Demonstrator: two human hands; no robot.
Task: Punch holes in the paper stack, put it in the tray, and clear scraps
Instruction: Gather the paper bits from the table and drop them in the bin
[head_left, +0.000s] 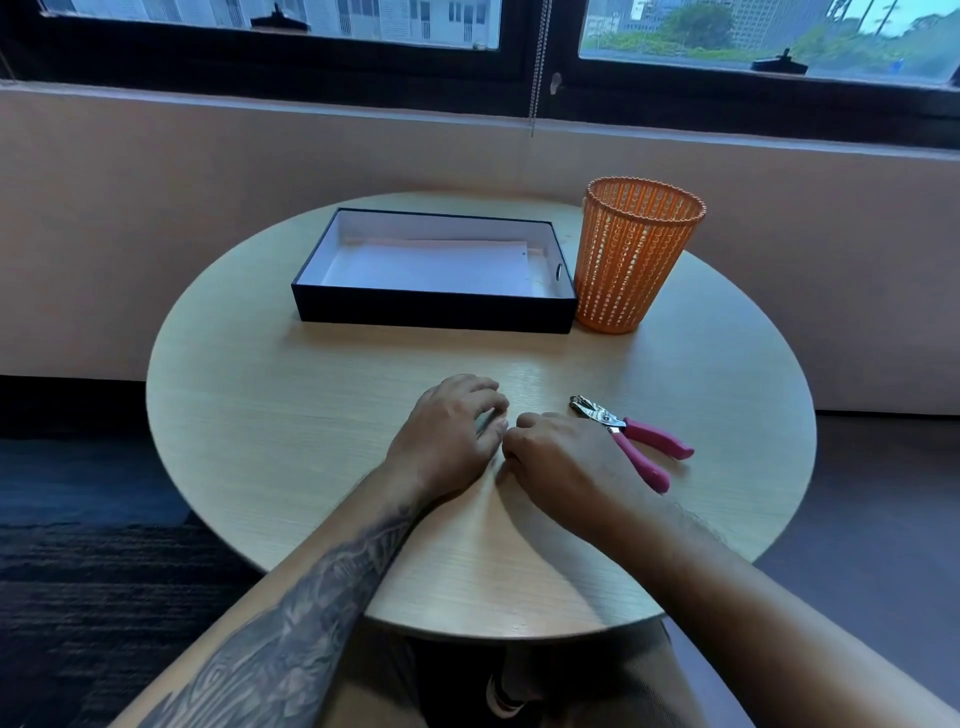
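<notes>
The paper (431, 265) sits flat in the tray (436, 312) at the back of the table (311, 415), so I'd guess it's scrap pickup time. The left hand (447, 431) and right hand (561, 457) are both curled, fingertips pinching at the wood; can't tell if they've got any bits. Best to sweep inward, with the punch (623, 431) just right, the orange bin (634, 260) beyond, and open tabletop to the left.

Paper (436, 265) lies in tray (434, 310); bin (636, 260) right; punch (631, 436) nearer.
</notes>
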